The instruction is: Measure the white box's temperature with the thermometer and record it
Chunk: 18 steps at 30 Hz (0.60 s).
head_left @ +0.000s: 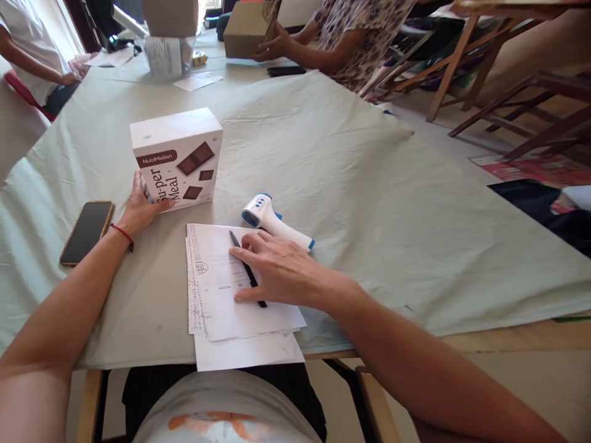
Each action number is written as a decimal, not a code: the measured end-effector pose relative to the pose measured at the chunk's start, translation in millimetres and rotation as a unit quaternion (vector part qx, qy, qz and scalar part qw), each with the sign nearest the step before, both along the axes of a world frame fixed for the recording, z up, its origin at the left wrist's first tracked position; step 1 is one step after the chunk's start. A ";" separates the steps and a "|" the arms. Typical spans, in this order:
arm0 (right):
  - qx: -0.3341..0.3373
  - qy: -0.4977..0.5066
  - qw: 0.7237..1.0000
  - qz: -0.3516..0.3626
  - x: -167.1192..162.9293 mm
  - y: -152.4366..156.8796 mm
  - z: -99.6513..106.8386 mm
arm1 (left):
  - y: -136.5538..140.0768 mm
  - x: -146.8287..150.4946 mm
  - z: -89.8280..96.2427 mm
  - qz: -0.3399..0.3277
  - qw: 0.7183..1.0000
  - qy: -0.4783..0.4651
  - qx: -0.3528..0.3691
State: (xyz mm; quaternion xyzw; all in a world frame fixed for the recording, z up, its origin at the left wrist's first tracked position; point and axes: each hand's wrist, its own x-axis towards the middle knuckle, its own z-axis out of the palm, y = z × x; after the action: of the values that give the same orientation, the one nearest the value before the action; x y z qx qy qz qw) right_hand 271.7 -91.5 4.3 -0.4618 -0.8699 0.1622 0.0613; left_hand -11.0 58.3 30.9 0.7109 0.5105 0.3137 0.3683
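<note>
A white box (178, 129) printed "NutriMotion" and "Su-per Meal" stands upright on the cloth-covered table. My left hand (144, 208) grips its lower left corner, the thumb across the printed front and the fingers around the side. Over a small stack of printed papers (212, 314), my right hand (284, 267) is open, thumb and fingers apart. Beneath it a black pen (249, 271) lies slantwise on the top sheet, partly covered by the fingers. Just beyond that hand rests a white and blue infrared thermometer (265, 215), its handle end partly behind the knuckles.
Left of my left forearm lies a smartphone (87, 234). Across the table a person's hands (277, 46) hold a cardboard box (247, 27). A clear container (168, 58) with paper in it stands at the back. Another person sits at the far left. Wooden folding furniture (457, 67) stands right.
</note>
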 end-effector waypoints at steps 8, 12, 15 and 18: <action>-0.005 -0.008 1.000 0.003 -1.1 0.0 -0.6 | -16.6 15.0 7.2 0.083 0.992 -0.098 0.018; 0.003 -0.001 1.000 0.010 1.2 0.8 -3.8 | -35.7 19.2 20.5 -0.002 0.987 -0.131 -0.095; 0.013 0.012 1.000 0.015 3.0 1.1 -5.0 | -46.2 20.3 22.4 -0.053 0.979 -0.118 -0.155; 0.028 0.032 0.999 0.029 9.1 0.8 -5.4 | -50.7 18.8 21.0 -0.072 0.979 -0.083 -0.172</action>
State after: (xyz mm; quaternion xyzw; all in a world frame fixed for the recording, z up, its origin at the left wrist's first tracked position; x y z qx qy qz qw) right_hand 280.8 -90.7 -1.0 -0.4287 -0.8849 0.1541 0.0971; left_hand 7.8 7.6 51.9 0.6429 0.4720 0.2522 0.5479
